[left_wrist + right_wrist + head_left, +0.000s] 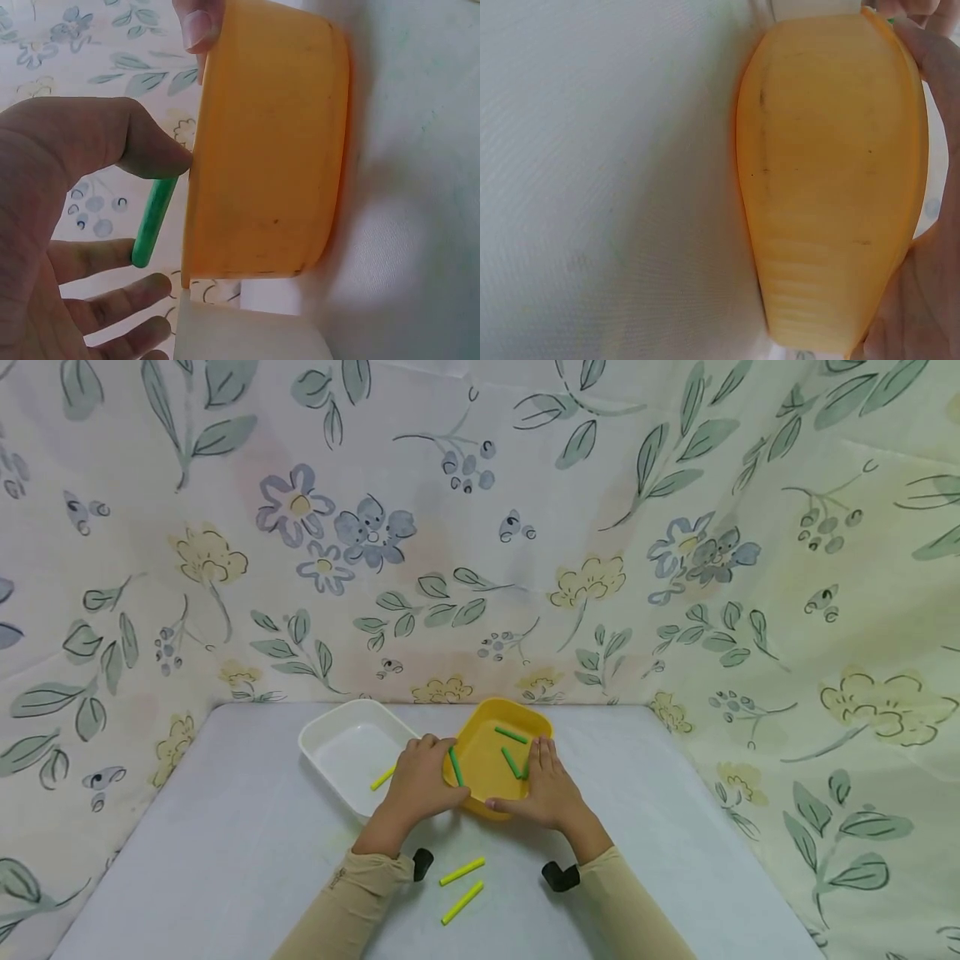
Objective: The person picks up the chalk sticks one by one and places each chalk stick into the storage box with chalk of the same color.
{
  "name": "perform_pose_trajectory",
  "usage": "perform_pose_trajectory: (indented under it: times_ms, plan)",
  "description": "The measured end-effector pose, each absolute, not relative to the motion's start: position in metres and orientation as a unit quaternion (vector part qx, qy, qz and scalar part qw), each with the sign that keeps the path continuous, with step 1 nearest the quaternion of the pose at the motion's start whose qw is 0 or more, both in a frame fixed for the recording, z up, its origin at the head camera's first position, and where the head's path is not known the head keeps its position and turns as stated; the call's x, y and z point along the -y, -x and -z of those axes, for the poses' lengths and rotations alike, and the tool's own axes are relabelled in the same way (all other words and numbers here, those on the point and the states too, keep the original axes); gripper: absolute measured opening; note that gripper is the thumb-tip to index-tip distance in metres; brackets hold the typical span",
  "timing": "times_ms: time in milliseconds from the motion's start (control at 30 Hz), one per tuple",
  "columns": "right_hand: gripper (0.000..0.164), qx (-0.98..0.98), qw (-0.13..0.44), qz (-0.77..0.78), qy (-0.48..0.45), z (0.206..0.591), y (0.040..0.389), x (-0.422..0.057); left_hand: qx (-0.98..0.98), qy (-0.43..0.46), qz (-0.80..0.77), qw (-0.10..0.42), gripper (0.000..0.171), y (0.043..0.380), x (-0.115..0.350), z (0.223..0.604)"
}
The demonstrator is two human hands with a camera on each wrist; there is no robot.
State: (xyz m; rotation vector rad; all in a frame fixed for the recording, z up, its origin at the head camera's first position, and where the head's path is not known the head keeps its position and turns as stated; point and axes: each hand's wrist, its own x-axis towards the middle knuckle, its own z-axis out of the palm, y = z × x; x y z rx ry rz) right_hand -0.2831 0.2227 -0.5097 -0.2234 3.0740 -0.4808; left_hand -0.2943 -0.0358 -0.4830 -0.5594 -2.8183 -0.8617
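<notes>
My left hand (424, 779) is at the left rim of the yellow tray (487, 758), pinching a green chalk-like stick (154, 221) between thumb and index finger. Its thumb tip touches the tray's rim in the left wrist view, while the other fingers are spread. At the front right corner, my right hand (552, 789) holds the tray, thumb along the front rim and fingers along the right side. Other green sticks (512, 735) lie inside the tray, one partly hidden by the right fingers. The right wrist view shows mostly the tray's outer wall (825, 150).
A white tray (322, 756) stands to the left against the yellow one, with a yellow stick (382, 778) inside. Two more yellow sticks (462, 871) lie on the white tabletop (225, 827) between the forearms. A floral cloth (450, 527) hangs behind the table.
</notes>
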Motion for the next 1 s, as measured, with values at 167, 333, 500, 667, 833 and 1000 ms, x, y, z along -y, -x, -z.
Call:
perform_pose_trajectory:
  times_ms: [167, 333, 500, 667, 833, 1000]
  plan:
    - [0.149, -0.985, 0.010, 0.154, 0.075, 0.510, 0.283, -0.222, 0.939, 0.179, 0.284, 0.071, 0.079, 0.295, 0.034, 0.484]
    - [0.149, -0.985, 0.006, 0.156, 0.077, 0.510, 0.282, -0.221, 0.944, 0.183, 0.264, 0.075, 0.077, 0.296, 0.031, 0.485]
    - [0.148, -0.984, 0.007, 0.160, 0.080, 0.511, 0.281, -0.220, 0.945, 0.183, 0.260, 0.079, 0.073, 0.296, 0.031, 0.487]
    - [0.149, -0.984, 0.008, 0.157, 0.078, 0.510, 0.282, -0.220, 0.941, 0.187, 0.268, 0.085, 0.070, 0.295, 0.032, 0.490]
    - [0.149, -0.985, 0.009, 0.152, 0.081, 0.509, 0.283, -0.222, 0.937, 0.196, 0.276, 0.091, 0.067, 0.293, 0.035, 0.490]
    - [0.150, -0.985, 0.010, 0.154, 0.079, 0.511, 0.285, -0.224, 0.936, 0.199, 0.274, 0.095, 0.065, 0.286, 0.039, 0.488]
